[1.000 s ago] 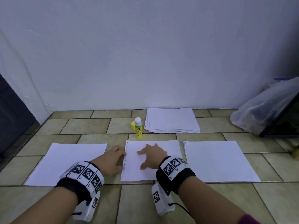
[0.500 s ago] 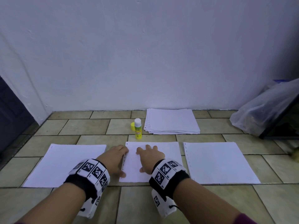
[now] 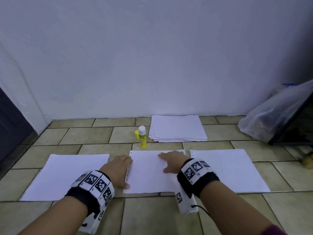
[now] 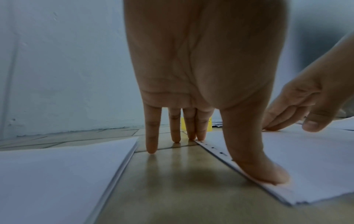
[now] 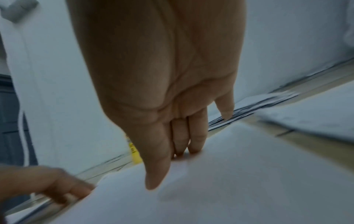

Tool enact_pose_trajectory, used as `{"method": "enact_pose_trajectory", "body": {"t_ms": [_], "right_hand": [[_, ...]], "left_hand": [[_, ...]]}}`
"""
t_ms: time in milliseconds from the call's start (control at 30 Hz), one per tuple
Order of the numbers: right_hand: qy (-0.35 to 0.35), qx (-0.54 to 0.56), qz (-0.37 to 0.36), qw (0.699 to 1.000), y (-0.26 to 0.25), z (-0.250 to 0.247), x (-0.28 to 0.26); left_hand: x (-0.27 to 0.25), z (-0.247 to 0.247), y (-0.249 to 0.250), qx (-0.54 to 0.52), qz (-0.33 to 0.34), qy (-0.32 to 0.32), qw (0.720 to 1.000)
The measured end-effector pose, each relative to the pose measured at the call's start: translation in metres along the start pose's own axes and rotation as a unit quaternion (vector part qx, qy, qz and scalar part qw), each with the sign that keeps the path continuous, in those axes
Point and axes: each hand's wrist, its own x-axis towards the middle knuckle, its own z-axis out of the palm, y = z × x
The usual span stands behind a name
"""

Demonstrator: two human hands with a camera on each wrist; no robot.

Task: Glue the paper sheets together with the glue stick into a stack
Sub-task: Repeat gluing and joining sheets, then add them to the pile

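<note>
A white middle sheet stack point(image 3: 149, 173) with punched holes down its left edge lies on the tiled floor. My left hand point(image 3: 118, 168) rests flat at that left edge, its thumb point(image 4: 264, 172) pressing the near corner and the fingers straight on the tile. My right hand point(image 3: 171, 162) lies flat on the sheet's right part, fingers point(image 5: 189, 141) straight and pressing down. More white sheets lie to the left point(image 3: 67, 173) and right point(image 3: 227, 168). A yellow glue stick point(image 3: 142, 137) stands uncapped behind the middle sheet, with its yellow cap point(image 3: 136, 134) beside it.
A loose pile of white paper point(image 3: 177, 128) lies by the wall behind the glue stick. A clear plastic bag point(image 3: 272, 116) leans on a dark frame at the right. A dark door point(image 3: 10, 128) is at the left.
My right hand has slid rightward across the middle sheet. My left hand has moved onto the sheet's left edge, thumb now on the near corner.
</note>
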Motion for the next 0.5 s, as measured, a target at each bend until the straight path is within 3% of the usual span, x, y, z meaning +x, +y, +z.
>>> {"method": "enact_pose_trajectory", "body": {"t_ms": [200,400,500], "right_hand": [[0.033,0.018,0.094,0.995,0.030,-0.004,0.003],[0.071,-0.011,0.124,0.990,0.002,-0.006,-0.004],[0.098,-0.064,0.109,0.987,-0.019,0.006,-0.010]], "left_hand": [[-0.003,-0.002,0.002,0.057,-0.001,0.011,0.998],[-0.007,-0.016,0.006,0.093,-0.002,-0.011,0.996],[-0.009,-0.020,0.019,0.085,0.027,0.017,0.996]]}}
